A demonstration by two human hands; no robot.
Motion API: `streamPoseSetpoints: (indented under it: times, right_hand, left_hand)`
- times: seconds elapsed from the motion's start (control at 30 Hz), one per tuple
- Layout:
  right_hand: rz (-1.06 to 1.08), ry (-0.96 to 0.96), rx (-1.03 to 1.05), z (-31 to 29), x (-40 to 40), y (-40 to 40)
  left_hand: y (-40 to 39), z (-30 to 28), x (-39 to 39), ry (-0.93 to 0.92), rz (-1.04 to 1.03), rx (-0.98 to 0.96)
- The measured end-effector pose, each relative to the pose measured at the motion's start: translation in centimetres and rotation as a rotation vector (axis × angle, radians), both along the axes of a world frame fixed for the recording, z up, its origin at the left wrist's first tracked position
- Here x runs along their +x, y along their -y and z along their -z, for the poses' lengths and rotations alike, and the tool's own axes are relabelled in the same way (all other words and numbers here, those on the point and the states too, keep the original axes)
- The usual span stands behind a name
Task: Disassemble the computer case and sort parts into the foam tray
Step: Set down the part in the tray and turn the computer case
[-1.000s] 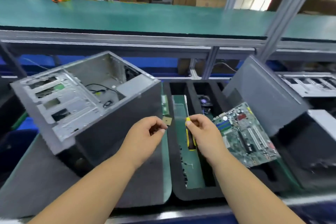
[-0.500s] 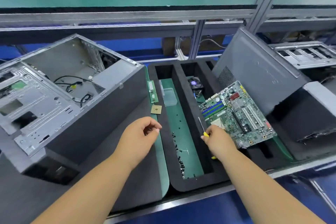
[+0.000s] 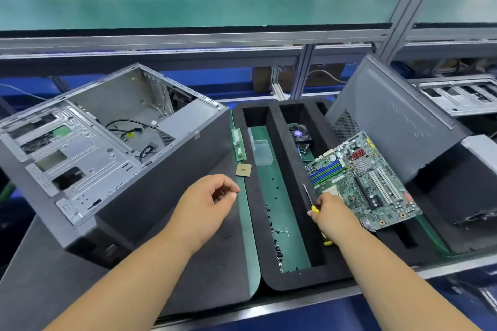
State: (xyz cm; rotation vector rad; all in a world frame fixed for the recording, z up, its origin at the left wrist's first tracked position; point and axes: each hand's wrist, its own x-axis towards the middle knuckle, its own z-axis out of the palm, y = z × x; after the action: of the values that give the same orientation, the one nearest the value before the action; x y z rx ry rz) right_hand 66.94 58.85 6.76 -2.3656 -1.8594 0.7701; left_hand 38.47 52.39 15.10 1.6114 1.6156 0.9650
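**Screwdriver in the right hand, left hand empty over the mat**

The right hand [image 3: 332, 213] curls round a yellow-handled screwdriver [image 3: 313, 204]; its thin metal shaft pokes up past the fingers [image 3: 312, 213] across the black wall of the foam tray [image 3: 293, 183], and a bit of yellow handle shows below the wrist. Most of the handle is hidden inside the grip.

Just right of those fingers the green circuit board [image 3: 368, 183] lies tilted across the tray's right-hand slot, its near corner covered by the hand. Beyond it, deeper in that slot, a cooling fan [image 3: 300, 135] is partly hidden by the board.

The left hand [image 3: 207, 203] hovers with its fingers loosely curled, thumb and forefinger apart, holding nothing that can be seen. Just beyond its fingertips a small square chip [image 3: 243, 170] sits on the table, and further on a memory stick [image 3: 238, 144] lies along the tray's outer edge.

In the tray's left slot, between the two hands, small dark screws [image 3: 277, 239] are scattered, too small to count, with a clear plastic box [image 3: 262, 152] further back.

Left of the left hand the opened computer case [image 3: 107, 158] stands tilted, loose cables inside. A grey side panel [image 3: 390, 126] leans beyond the board.
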Motion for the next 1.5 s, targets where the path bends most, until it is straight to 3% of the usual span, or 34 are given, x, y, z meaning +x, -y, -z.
streamPoseSetpoints:
  times: [0.2,0.37,0.5,0.6,0.8,1.0,1.1,1.5]
  right_hand:
    - [-0.016,-0.098,0.138,-2.4,-1.2,-2.0]
    - [-0.235,-0.251,0.332,-7.4,-7.8,-4.6]
    - [-0.416,-0.370,0.423,-10.4,-14.5,-5.0]
    - [-0.570,-0.371,0.491,-11.6,-19.0,-5.0]
    - [-0.835,-0.151,0.555,-11.8,-26.5,-5.9]
    - [-0.859,0.019,0.566,-12.0,-30.2,-10.0]
    - [-0.869,0.128,0.461,-11.6,-30.7,-11.2]
    - [-0.748,0.106,0.436,-10.5,-31.6,-9.7]
  left_hand:
    - [0.5,-2.1,-2.6,-0.188,-0.004,0.140]
    - [0.5,-4.5,-5.7,-0.215,-0.187,0.204]
    - [1.1,-5.4,-9.4,-0.633,-0.396,0.208]
    - [2.3,-4.8,-12.9,-0.806,-0.623,-0.059]
    - [3.2,-2.7,-15.6,-0.777,-0.621,-0.377]
    - [3.4,-1.4,-16.1,-0.713,-0.621,-0.320]
    - [3.4,-1.1,-16.4,-0.689,-0.614,-0.291]
    - [2.8,-0.8,-19.4,-0.696,-0.537,-0.237]
